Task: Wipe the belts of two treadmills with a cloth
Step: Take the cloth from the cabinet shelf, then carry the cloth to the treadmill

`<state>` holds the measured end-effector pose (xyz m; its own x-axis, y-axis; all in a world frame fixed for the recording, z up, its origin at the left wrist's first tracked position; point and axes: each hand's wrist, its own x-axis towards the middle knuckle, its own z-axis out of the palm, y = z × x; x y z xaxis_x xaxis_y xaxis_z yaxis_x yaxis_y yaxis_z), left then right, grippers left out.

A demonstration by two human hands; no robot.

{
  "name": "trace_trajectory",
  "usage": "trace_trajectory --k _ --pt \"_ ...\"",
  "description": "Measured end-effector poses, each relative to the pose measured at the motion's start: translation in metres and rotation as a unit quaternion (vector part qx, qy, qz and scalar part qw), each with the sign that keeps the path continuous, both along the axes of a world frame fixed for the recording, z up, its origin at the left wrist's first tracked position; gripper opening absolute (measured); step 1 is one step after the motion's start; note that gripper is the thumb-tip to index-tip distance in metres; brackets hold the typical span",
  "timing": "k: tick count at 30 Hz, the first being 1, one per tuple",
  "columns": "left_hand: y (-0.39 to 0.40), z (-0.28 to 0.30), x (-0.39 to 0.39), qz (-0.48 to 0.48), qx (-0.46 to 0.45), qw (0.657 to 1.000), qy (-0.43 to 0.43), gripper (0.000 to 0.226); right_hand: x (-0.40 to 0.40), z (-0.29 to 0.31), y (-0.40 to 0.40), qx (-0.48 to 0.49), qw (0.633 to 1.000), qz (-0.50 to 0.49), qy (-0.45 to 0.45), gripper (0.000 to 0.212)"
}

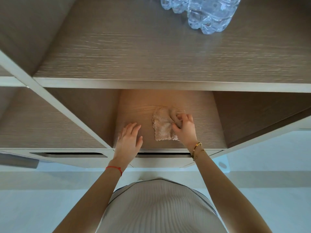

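Two hands reach into a lit shelf compartment at the centre of the frame as we fetch the cloth for the treadmill belts; no treadmill is in view. At centre left, our left hand (128, 138) lies flat on the wooden shelf floor (146, 105), its fingers (133, 127) straight and slightly apart, holding nothing. Just to its right, apart from it, the beige cloth (162, 125) lies on that same floor. Further right, our right hand (184, 127) has curled fingers pinching a bunched fold at the cloth's right side, gold bracelets (196, 148) showing at the wrist. At the upper right of the frame, clear plastic bottles (207, 12) stand on the shelf above.

We judge the step in hand to be the pick-up, with the wiping itself not yet begun. To do it well, we would gather more of the cloth into the right palm before lifting, so no corner trails or snags on the shelf edge (168, 84), and draw it straight out toward us, letting the left hand steady against the shelf.
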<state>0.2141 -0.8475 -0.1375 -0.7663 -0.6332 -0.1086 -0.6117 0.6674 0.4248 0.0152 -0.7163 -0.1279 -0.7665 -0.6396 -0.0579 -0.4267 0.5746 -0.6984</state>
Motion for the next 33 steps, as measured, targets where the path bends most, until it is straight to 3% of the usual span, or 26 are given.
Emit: trace_trajectory --k 8,20,25,33 --pt "0.017 0.020 0.019 -0.004 0.000 0.997 0.076 0.034 0.031 0.025 0.047 -0.109 0.986 -0.088 -0.092 0.016" --pt "0.042 0.041 0.059 -0.120 -0.002 0.981 0.151 0.029 0.118 0.039 0.137 -0.143 0.960 -0.219 -0.097 0.019" --pt "0.050 0.053 0.078 -0.233 0.018 0.962 0.143 0.029 0.187 0.044 0.168 -0.169 0.925 -0.327 -0.098 0.018" --pt "0.103 0.063 0.099 -0.432 0.041 0.892 0.123 0.031 0.313 0.048 0.232 -0.191 0.839 -0.500 -0.101 0.020"
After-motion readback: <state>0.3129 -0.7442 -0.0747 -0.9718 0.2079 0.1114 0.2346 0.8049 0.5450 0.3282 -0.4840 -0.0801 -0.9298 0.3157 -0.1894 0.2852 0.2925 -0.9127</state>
